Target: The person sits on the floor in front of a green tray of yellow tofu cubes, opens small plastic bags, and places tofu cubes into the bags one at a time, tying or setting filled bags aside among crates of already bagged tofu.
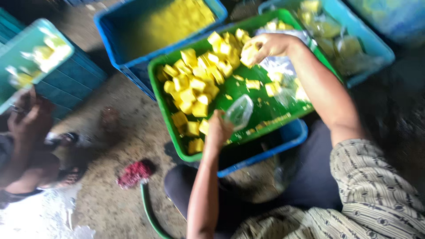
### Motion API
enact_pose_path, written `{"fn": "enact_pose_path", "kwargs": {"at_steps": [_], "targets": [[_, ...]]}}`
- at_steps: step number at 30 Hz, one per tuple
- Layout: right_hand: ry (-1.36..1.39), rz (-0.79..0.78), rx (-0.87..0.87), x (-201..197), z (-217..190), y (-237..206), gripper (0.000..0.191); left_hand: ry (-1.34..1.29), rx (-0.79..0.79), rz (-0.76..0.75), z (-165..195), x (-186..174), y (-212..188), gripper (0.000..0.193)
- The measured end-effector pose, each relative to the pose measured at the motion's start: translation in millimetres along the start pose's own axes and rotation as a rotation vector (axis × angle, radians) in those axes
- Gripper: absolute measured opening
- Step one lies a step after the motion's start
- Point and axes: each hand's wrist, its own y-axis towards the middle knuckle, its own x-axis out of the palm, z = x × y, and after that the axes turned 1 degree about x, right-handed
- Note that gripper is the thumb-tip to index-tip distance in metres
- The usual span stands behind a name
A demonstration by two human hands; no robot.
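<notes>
Setting: the person sits over a green tray (pixel 164 116) propped on a blue crate (pixel 283 144), on a rough concrete floor (pixel 128 132).
Tray contents: a heap of yellow cubes (pixel 195 88), probably fried tofu or a similar food, massed toward the far left; loose crumbs and a few single cubes on the bare green bottom.
Left hand (pixel 219 130): fingers closed around the neck of a small clear plastic bag (pixel 239 111), held mouth-up just above the near part of the tray. The bag looks empty or nearly so; blur prevents certainty.
Right hand (pixel 268 45): fingers curled shut on a clutch of yellow cubes (pixel 249 54), lifted slightly off the far end of the heap. Exact count cannot be told.
Step in hand (judgement): bagging portions; the handful is gathered and not yet put in the bag.
Next move calls for (judgement): bringing hand and bag mouth together, mouth kept wide so that the cubes drop in without spilling or crushing.
Nearby: a pile of clear bags (pixel 283 66) at the tray's right end; a second blue crate (pixel 133 48) with yellow contents beyond; a teal crate (pixel 372 44) of filled bags to the right.
Other person: a hand (pixel 26 121) at far left, beside another teal crate (pixel 26 53); not the wearer's.
Floor items: a reddish scrub-like clump (pixel 135 172) and a green hose (pixel 150 212).
</notes>
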Motion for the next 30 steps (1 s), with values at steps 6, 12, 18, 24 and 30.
{"fn": "enact_pose_path", "kwargs": {"at_steps": [6, 12, 18, 24, 30], "targets": [[-0.044, -0.192, -0.062, 65, 39, -56, 0.051, 0.147, -0.007, -0.057, 6, 0, -8, 0.039], [-0.583, 0.133, 0.045, 163, 52, -51, 0.041, 0.156, -0.09, 0.038, 12, 4, -3, 0.019], [-0.842, 0.128, -0.013, 182, 46, -58, 0.073, 0.244, -0.004, 0.202, 24, 1, -13, 0.016], [-0.33, 0.039, -0.238, 161, 57, -82, 0.057, 0.316, 0.026, 0.083, 49, -5, -27, 0.02], [0.061, 0.406, 0.169, 80, 47, -26, 0.03, 0.293, 0.289, -0.06, 29, 19, -7, 0.061]]}}
